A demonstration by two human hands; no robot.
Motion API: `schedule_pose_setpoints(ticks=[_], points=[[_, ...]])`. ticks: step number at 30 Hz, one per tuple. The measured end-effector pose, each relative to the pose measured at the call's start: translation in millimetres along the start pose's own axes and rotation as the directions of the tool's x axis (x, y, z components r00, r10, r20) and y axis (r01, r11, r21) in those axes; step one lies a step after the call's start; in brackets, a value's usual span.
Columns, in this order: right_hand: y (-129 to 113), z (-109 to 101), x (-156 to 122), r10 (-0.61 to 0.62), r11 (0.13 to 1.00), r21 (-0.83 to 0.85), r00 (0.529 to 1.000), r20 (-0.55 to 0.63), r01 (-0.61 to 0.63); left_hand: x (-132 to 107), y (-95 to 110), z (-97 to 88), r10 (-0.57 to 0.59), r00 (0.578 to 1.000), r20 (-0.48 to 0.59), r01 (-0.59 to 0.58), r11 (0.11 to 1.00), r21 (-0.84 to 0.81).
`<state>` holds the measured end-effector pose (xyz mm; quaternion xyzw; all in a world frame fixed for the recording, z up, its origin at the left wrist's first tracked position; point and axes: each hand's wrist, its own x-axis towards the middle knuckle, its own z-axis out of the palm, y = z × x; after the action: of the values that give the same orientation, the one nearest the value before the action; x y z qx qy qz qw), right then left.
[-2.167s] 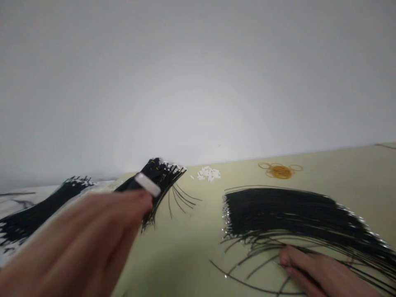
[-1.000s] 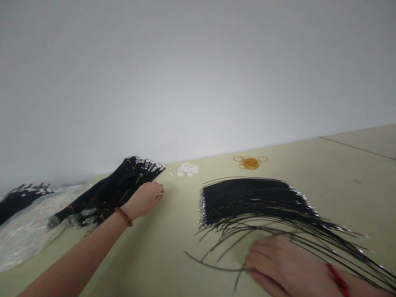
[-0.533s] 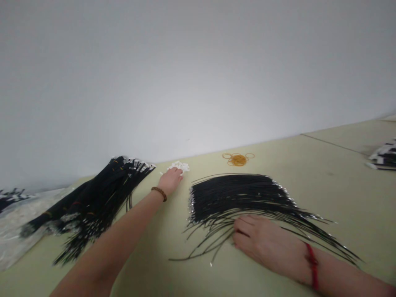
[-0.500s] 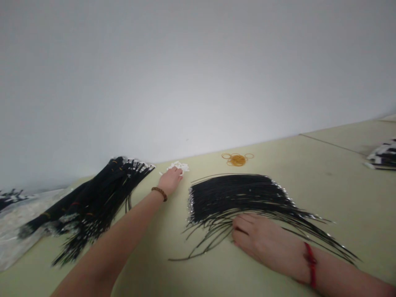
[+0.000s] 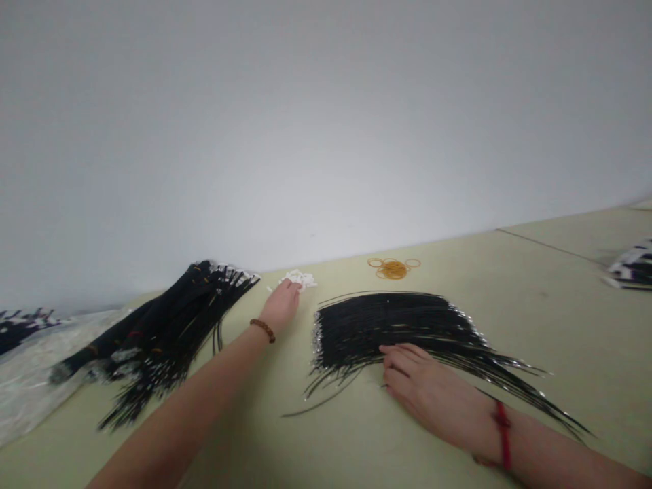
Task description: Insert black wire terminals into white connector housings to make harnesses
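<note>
My left hand (image 5: 282, 305), with a brown bead bracelet, reaches to the near edge of a small pile of white plastic pieces (image 5: 298, 278). Its fingertips touch the pile, and they hide whether any pieces are in the hand. My right hand (image 5: 418, 387), with a red cord on the wrist, lies on the near edge of a wide fan of thin black wires (image 5: 392, 333). Its fingers press against the loose strands. Silver-tipped wire ends line the fan's left and upper right edges.
A thick bundle of black cables (image 5: 168, 333) lies to the left on the pale green table (image 5: 534, 292), partly on a clear plastic bag (image 5: 30, 373). Yellow rubber bands (image 5: 392, 269) lie by the wall. Another black-and-white bundle (image 5: 634, 268) sits at far right.
My right hand has slid up and left into the fan, gathering loose wires inward. My left hand stays at the white pieces, and the view has shifted slightly.
</note>
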<state>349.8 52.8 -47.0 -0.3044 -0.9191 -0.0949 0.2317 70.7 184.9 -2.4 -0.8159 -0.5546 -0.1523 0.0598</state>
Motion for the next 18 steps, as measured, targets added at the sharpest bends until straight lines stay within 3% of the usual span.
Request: schedule_pose_setpoints(ticks=[5,9,12,15,18], points=[[1.1,-23.3,7.5,-0.001,1.000,0.002,0.996,-0.084,0.002,-66.4,20.2,-32.9,0.063,0.994,0.095,-0.058,0.997,-0.051],[-0.1,-50.5,22.0,0.005,1.000,0.005,0.993,-0.117,-0.005,-126.5,29.6,-61.6,0.202,0.936,0.290,-0.166,0.975,-0.144],[-4.6,-70.4,40.4,0.019,1.000,-0.002,0.975,-0.222,-0.020,-149.5,28.3,-67.4,0.224,0.904,0.364,-0.166,0.969,-0.184],[-14.3,-95.2,64.1,0.083,0.997,0.035,0.910,-0.407,-0.075,-153.2,25.9,-59.9,0.241,0.890,0.388,-0.171,0.963,-0.207],[-22.4,-120.8,89.5,0.222,0.967,0.235,0.768,-0.600,-0.096,-146.3,28.8,-47.9,0.272,0.883,0.383,-0.202,0.956,-0.213]])
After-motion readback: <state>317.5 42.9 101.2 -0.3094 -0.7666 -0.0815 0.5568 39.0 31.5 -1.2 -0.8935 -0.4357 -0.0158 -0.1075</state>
